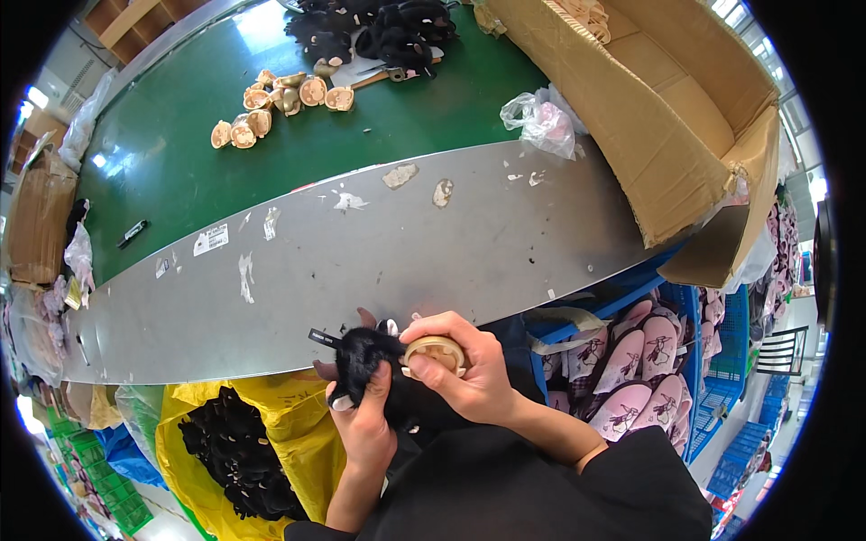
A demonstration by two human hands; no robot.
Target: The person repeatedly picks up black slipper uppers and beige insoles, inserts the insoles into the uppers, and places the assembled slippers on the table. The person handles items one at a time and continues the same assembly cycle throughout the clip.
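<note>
Green belting [180, 194] filled the far part of the bench, and a grey metal strip [343, 252] curved along its near side, scuffed and dotted with torn paper. On the far right stood a big open cardboard box [586, 99]. Near left, a yellow bag [307, 433] gaped around a mass of black plush pieces [236, 451]; near right, a blue crate [693, 361] held pink slippers [622, 352]. More black plush things [406, 32] lay heaped at the far side of the belt, with a crumpled clear plastic bag [546, 122] to their right, just beside the box. The right hand [478, 374] pinched a round, hollow tan piece [436, 350] between thumb and fingers, above the near edge of the metal. The left hand [368, 424] grasped a black plush toy [361, 356] immediately left of that piece, thumb on top; whether toy and piece touched, I could not tell. Similar tan pieces [313, 90] sat clustered on the far belt, and smallest, at far left, lay a black marker [133, 233]
</note>
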